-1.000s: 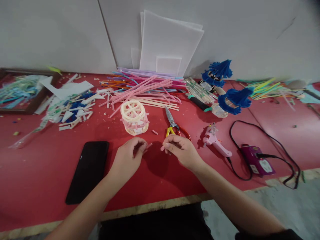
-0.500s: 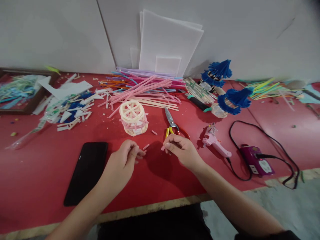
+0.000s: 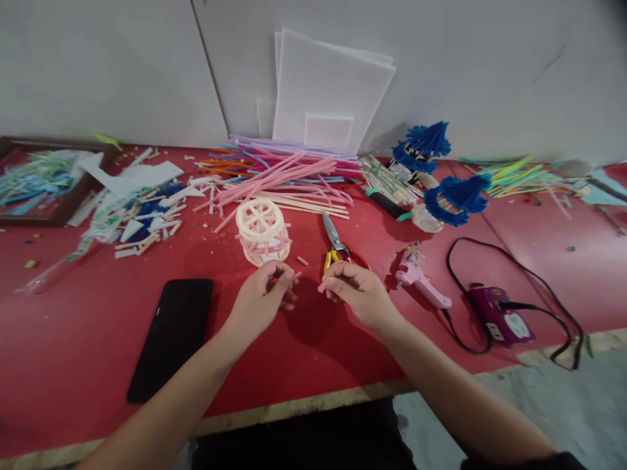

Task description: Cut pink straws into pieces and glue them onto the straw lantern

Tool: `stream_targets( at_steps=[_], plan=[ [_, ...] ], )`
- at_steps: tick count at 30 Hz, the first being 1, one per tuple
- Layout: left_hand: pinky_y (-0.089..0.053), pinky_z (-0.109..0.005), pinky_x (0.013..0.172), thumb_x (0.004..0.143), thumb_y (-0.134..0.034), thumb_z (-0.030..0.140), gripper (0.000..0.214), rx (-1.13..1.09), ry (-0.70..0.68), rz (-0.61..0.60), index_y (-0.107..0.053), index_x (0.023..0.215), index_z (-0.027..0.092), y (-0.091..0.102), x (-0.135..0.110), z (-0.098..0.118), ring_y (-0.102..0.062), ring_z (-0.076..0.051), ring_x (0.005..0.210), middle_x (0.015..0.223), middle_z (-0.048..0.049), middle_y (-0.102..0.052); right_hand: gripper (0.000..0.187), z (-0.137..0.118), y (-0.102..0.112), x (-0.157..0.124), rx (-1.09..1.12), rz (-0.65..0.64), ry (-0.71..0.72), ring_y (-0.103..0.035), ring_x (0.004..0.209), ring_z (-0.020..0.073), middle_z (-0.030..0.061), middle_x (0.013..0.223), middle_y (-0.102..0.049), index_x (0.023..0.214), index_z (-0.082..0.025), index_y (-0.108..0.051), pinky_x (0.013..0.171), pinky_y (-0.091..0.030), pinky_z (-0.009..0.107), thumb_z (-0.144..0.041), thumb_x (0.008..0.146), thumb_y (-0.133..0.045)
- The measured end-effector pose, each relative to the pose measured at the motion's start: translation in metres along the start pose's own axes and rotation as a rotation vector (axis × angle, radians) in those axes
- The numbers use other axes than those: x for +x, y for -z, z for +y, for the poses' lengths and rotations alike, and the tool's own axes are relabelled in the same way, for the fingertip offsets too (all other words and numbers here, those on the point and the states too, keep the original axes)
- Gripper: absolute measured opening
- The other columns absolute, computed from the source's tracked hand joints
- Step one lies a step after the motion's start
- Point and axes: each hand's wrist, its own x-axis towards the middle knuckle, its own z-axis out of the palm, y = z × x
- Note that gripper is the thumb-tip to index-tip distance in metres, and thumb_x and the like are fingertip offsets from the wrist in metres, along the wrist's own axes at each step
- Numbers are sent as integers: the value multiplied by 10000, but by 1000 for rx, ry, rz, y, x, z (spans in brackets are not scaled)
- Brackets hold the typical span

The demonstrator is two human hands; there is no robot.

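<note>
My right hand [image 3: 360,292] pinches a short pink pipe cleaner piece [image 3: 321,287] between thumb and finger, just in front of the scissors. Facing it, my left hand [image 3: 264,294] has thumb and forefinger closed on another short pink piece [image 3: 298,275], mostly hidden by the fingers. One more pink pipe cleaner piece [image 3: 302,260] lies loose on the red table between the hands. Behind my left hand stands a small round cage [image 3: 263,232] of cream and pink pipe cleaners with a spoked top. Scissors [image 3: 334,236] with yellow and red handles lie behind my right hand.
A pink glue gun [image 3: 422,282] and a purple power box [image 3: 502,315] with a black cord lie right. A black phone [image 3: 170,339] lies left. Pink pipe cleaners [image 3: 289,176], blue-roofed models [image 3: 458,198] and white offcuts [image 3: 147,219] line the back.
My left hand has moved right and slightly away from me, closer to my right hand, with a pink piece now at its fingertips. My right hand has barely moved.
</note>
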Motion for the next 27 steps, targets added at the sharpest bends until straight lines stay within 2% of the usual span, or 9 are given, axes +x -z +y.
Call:
stream_targets(
  at_steps=[3,6,12,21,27],
  plan=[
    [-550,-209,587,826,-640,374,219,-155,38,12,-580,868,168,0,-8,2,-595,-74,567,708,33,-614,176,-2,0,-1,-36,-1,13,-524,617,107,-6,694,-591,770,-194,-651,605,-429,261,-348,849,-623],
    [-560,-211,647,755,-734,313,295,-267,130,-15,-595,970,166,0,-16,2,-672,-97,655,769,16,-684,144,-5,-4,-2,-90,-27,46,-537,643,110,3,751,-594,771,-193,-647,630,-449,264,-310,849,-615],
    [-556,-218,630,729,-769,308,388,-281,209,-106,-592,1046,172,-1,-26,4,-713,-139,726,748,-5,-741,118,-16,-12,-4,-165,-125,92,-563,723,134,13,770,-594,747,-196,-650,695,-464,280,-253,843,-614],
    [-554,-225,631,675,-806,306,334,-373,284,-92,-616,915,172,0,-29,5,-717,-144,704,712,-10,-752,126,-19,-13,-5,-129,-184,104,-580,723,135,15,779,-608,748,-199,-665,702,-469,282,-285,840,-653],
    [-556,-210,655,694,-793,314,307,-355,221,-115,-601,889,174,-1,-33,5,-714,-130,728,711,0,-754,140,-17,-13,-7,-10,-232,46,-603,699,129,9,772,-625,754,-196,-673,690,-485,281,-311,834,-674]
  ],
)
